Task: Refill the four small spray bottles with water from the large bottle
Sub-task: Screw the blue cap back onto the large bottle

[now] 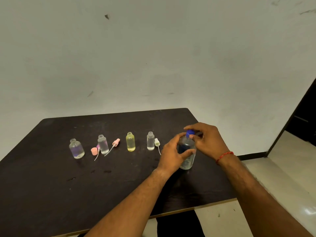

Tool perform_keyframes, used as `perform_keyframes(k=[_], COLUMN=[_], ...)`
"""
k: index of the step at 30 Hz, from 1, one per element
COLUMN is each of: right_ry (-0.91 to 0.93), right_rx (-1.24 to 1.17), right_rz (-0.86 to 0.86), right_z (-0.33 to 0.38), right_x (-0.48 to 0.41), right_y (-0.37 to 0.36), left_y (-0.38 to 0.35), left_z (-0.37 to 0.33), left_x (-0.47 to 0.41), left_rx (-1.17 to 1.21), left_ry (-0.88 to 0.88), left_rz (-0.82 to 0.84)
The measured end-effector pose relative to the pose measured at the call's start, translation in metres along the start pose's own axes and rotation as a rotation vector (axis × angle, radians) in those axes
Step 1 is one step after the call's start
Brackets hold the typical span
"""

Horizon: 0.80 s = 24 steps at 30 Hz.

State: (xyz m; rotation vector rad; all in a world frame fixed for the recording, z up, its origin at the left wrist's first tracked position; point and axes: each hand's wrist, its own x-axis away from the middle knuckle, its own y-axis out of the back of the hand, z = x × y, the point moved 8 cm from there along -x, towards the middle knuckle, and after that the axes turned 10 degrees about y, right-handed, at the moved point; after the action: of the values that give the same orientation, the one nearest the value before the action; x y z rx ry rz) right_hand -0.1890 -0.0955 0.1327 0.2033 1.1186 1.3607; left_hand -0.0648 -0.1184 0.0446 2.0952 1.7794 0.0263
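- Large bottle (187, 159): clear, upright on the table's right part, near the right edge and to the right of the row of small bottles. There is a dark blue label at its middle and water shows in the lower body.
- Blue cap (190, 133): sits on the large bottle's neck. I cannot tell whether it is screwed tight or loose.
- My left hand (171, 156): curled round the large bottle's body from the left, thumb in front.
- My right hand (208, 141): over the bottle's top, fingertips pinching the blue cap. A red thread (224, 155) is tied at the wrist.
- Small spray bottles, all upright and uncapped in a row, from nearest the large bottle:
  - clear bottle (150, 141), holding clear liquid;
  - yellow bottle (130, 141);
  - second clear bottle (103, 144), holding clear liquid;
  - purple-tinted bottle (76, 148), far left.
- White spray head (157, 142): lies just beside the first clear bottle, its tube trailing toward my left hand.
- Pink spray head (116, 142): lies between the yellow and second clear bottles, tube attached.
- Pink cap (94, 151): just left of the second clear bottle.
- Dark table (51, 185): bears everything, with wet spots (107, 171) in front of the row.
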Motion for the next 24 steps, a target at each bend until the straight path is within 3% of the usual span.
perform_keyframes(k=[9, 13, 18, 24], right_ry=[-0.104, -0.242, -0.075, -0.107], right_rx=[0.200, 0.279, -0.065, 0.093], right_rz=[-0.109, -0.017, -0.043, -0.125], right_z=[-0.002, -0.013, -0.005, -0.007], right_x=[-0.002, -0.002, 0.008, 0.003], right_y=[0.000, -0.004, -0.007, -0.005], left_y=[0.001, 0.001, 0.001, 0.001], left_z=[-0.004, -0.005, -0.004, -0.007], left_x=[0.001, 0.002, 0.002, 0.004], left_rx=[-0.002, -0.012, 0.000, -0.013], left_ry=[-0.014, -0.028, -0.007, -0.009], left_rz=[-0.016, -0.017, -0.005, -0.011])
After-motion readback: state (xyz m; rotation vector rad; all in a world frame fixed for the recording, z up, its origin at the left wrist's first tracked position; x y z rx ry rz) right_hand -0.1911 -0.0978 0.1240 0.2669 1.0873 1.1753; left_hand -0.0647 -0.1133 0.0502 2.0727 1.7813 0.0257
